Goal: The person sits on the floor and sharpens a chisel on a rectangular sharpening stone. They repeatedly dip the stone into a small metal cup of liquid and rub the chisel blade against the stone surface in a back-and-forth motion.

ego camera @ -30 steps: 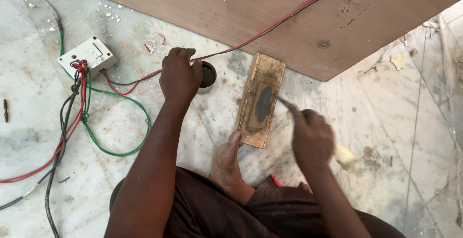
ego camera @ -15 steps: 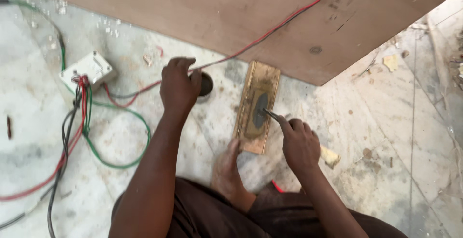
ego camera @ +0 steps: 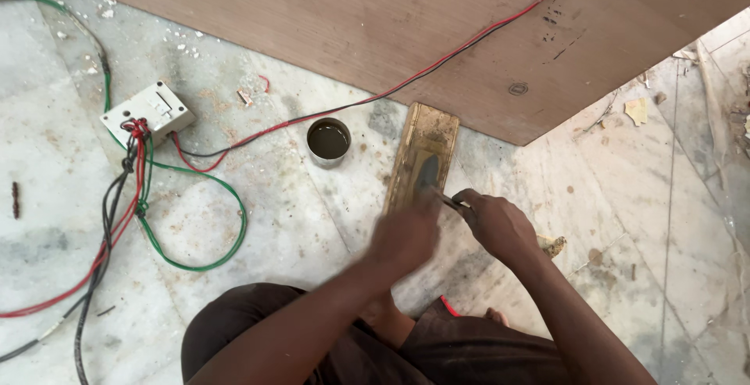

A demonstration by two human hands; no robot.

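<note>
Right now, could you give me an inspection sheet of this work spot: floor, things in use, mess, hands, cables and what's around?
Surface: marble floor, stained and dusty.
Job's things: sharpening block with a dark worn patch; thin tool laid on it; small tin of dark liquid, open.
Clutter: white chips, rust-coloured dust, paper scraps at right.
Hands: right hand in a closed grip on the tool; left hand blurred beside the block, grip unclear.
Cables: red, green and black wires bunched at a white switch box; a red-black pair crosses the board.
Surroundings: plywood board lying flat.
</note>
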